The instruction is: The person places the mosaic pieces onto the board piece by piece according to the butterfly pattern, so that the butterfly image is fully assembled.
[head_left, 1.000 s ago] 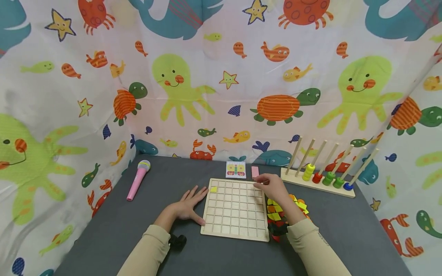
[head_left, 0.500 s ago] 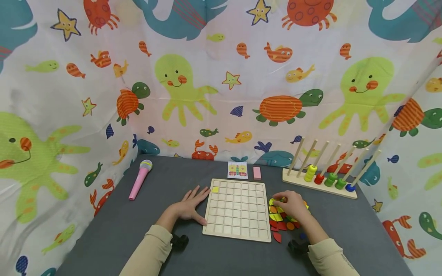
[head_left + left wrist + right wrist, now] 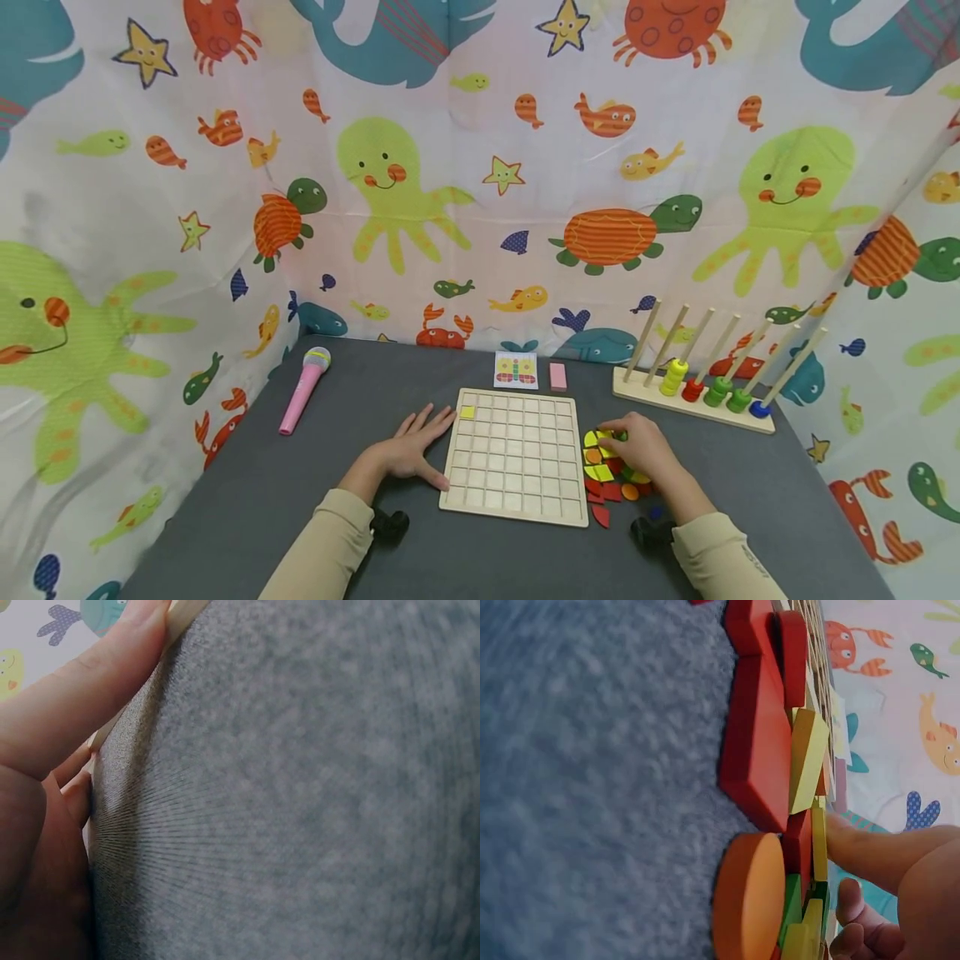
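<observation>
A wooden grid board [image 3: 517, 454] lies on the table with a yellow square [image 3: 467, 412] in its upper-left cell. My left hand [image 3: 408, 450] spreads its fingers along the board's left side, thumb on the lower-left edge; the left wrist view shows the thumb [image 3: 90, 694] on the rim. Right of the board, my right hand [image 3: 645, 454] reaches into a pile of coloured wooden pieces [image 3: 600, 473]. In the right wrist view its thumb [image 3: 877, 851] is at the yellow pieces, beyond red blocks [image 3: 754, 742] and an orange disc [image 3: 746, 896]. Its fingertips are partly hidden; I cannot tell whether they pinch a piece.
Behind the board lie a butterfly pattern card [image 3: 516, 371] and a pink block [image 3: 558, 377]. A pegged counting rack [image 3: 693, 400] with coloured rings stands back right. A pink toy microphone [image 3: 303, 392] lies at left. A patterned cloth [image 3: 480, 233] hangs around the table.
My right hand has moved from the board's upper-right corner down to the pile, then shifted slightly within it. The left hand stays at the board's edge. The head view has shifted slightly.
</observation>
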A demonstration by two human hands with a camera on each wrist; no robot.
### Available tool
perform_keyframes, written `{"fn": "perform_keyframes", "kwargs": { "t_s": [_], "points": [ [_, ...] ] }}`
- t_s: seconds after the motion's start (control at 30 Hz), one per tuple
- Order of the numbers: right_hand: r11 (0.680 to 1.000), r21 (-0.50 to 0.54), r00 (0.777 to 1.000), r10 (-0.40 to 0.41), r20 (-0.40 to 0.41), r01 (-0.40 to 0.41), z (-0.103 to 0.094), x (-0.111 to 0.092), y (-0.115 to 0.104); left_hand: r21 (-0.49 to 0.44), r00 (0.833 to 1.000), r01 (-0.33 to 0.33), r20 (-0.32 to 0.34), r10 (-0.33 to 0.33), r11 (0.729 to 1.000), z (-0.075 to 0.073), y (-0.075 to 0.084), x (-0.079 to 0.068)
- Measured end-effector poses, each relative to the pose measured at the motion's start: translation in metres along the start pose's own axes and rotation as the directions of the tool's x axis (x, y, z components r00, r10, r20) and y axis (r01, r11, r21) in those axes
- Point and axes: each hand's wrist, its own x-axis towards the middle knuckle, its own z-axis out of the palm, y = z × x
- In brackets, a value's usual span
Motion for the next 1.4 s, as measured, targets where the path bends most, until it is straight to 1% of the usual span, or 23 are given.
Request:
{"fn": "perform_keyframes", "kwargs": {
  "t_s": [0.03,0.1,0.2,0.27,0.33,0.37,0.43,0.5,0.6,0.63,0.7,0.83,0.97,1.03,1.13,1.23,1.27,1.4],
  "points": [
    [1.0,-0.001,1.0,0.0,-0.003,0.0,0.0,0.0,0.0,0.003,1.0,-0.012,0.0,0.012,1.0,0.001,-0.003,0.002],
    [1.0,0.005,1.0,0.002,-0.01,-0.002,0.0,0.001,0.001,-0.001,1.0,-0.009,-0.004,0.009,1.0,0.001,0.0,0.0],
    [1.0,0.028,1.0,0.014,-0.021,-0.014,0.0,0.003,0.002,-0.001,1.0,-0.029,-0.012,0.029,1.0,0.002,-0.004,0.002],
    [0.998,0.052,0.999,0.024,-0.022,-0.023,-0.001,0.004,0.002,-0.013,1.0,-0.022,-0.014,0.021,1.0,0.001,-0.002,0.0],
    [0.996,0.087,0.999,0.031,-0.02,-0.029,-0.003,0.004,0.0,-0.017,0.999,-0.032,-0.01,0.032,0.999,0.001,-0.005,0.001],
    [0.994,0.103,0.999,0.032,-0.018,-0.03,-0.004,0.004,-0.001,-0.025,1.0,-0.025,-0.01,0.025,0.999,0.0,-0.003,0.0],
    [0.99,0.138,1.0,0.014,-0.017,-0.011,-0.005,0.005,-0.005,-0.014,0.999,-0.028,-0.016,0.028,1.0,0.001,-0.005,0.001],
    [0.986,0.168,1.0,-0.005,-0.025,0.01,-0.006,0.007,-0.012,0.002,0.999,-0.027,-0.018,0.027,1.0,0.003,-0.008,0.003],
    [0.98,0.192,0.998,-0.043,-0.047,0.051,-0.006,0.01,-0.026,0.028,1.0,-0.002,-0.016,0.003,1.0,0.004,-0.008,0.003],
    [0.978,0.2,0.998,-0.043,-0.054,0.053,-0.005,0.011,-0.03,0.034,1.0,0.003,-0.016,-0.003,0.999,0.004,-0.008,0.004],
    [0.974,0.217,0.997,-0.047,-0.068,0.06,-0.003,0.014,-0.039,0.025,1.0,0.021,-0.007,-0.02,0.999,0.002,-0.002,0.001],
    [0.959,0.268,0.994,-0.068,-0.087,0.089,0.005,0.02,-0.057,0.004,1.0,0.011,-0.009,-0.011,1.0,0.001,0.0,0.0],
    [0.942,0.311,0.992,-0.103,-0.079,0.123,0.013,0.027,-0.075,-0.001,1.0,0.005,-0.001,-0.005,1.0,0.001,-0.001,0.0],
    [0.934,0.336,0.992,-0.104,-0.075,0.123,0.018,0.031,-0.084,-0.006,1.0,-0.008,-0.006,0.008,1.0,0.003,-0.003,0.001],
    [0.916,0.379,0.99,-0.104,-0.092,0.132,0.026,0.037,-0.096,-0.011,1.0,-0.006,-0.019,0.006,1.0,0.003,-0.001,-0.001],
    [0.899,0.416,0.988,-0.097,-0.119,0.138,0.034,0.044,-0.107,0.025,1.0,0.001,-0.027,0.0,1.0,0.004,-0.003,0.001],
    [0.895,0.422,0.987,-0.099,-0.124,0.143,0.036,0.046,-0.11,0.03,1.0,0.012,-0.027,-0.011,0.999,0.003,-0.002,0.0],
    [0.889,0.437,0.988,-0.095,-0.123,0.139,0.047,0.056,-0.12,0.048,1.0,0.004,-0.027,-0.003,0.999,0.004,-0.006,0.003]
  ]
}}
